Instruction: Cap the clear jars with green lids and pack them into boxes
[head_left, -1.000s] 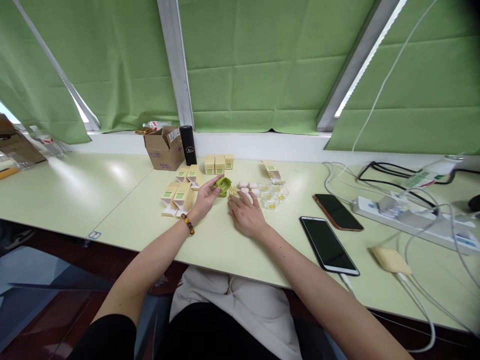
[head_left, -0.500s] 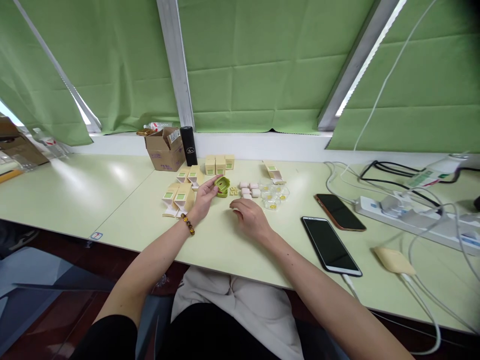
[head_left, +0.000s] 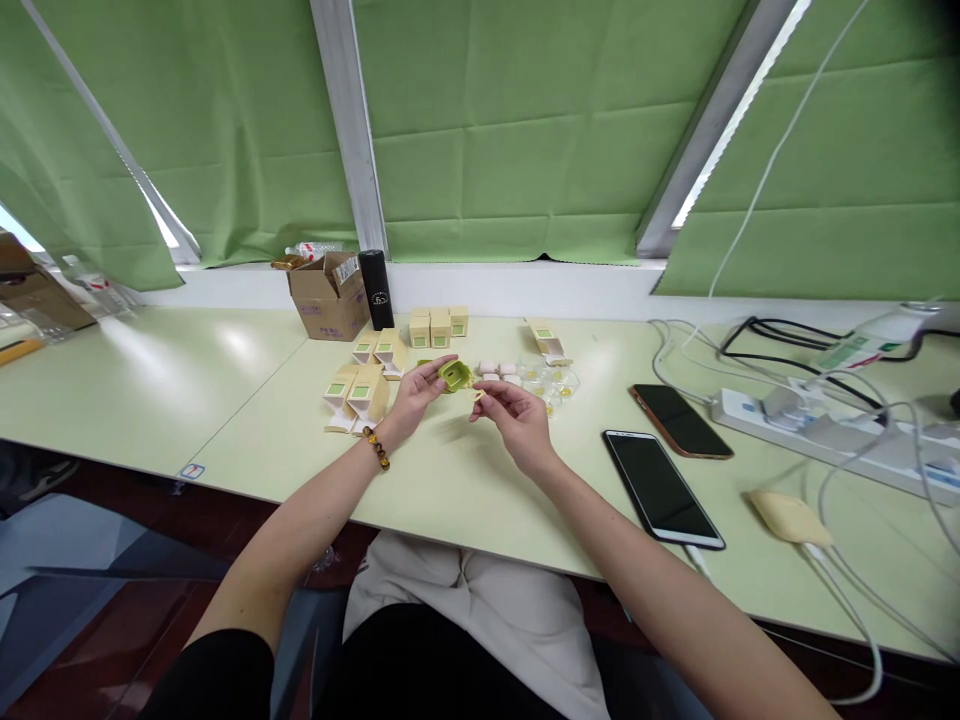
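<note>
My left hand is closed on a small olive-green plastic case, its hollow side tilted toward me. My right hand pinches a small pale-yellow piece just to the right of the case; its exact kind is too small to make out. Behind my right fingers lie several pinkish-white blocks. Clear plastic cups with yellow spots sit to their right, partly hidden by my right hand. Another green part shows behind my left fingers.
Open cream cartons lie left of my left hand; more cartons stand behind. A cardboard box and black cylinder are at the back. Two phones, a power strip and cables lie on the right.
My right hand has lifted from the table and now holds a small pale-yellow piece near the case. The case in my left hand has turned and shifted slightly right.
</note>
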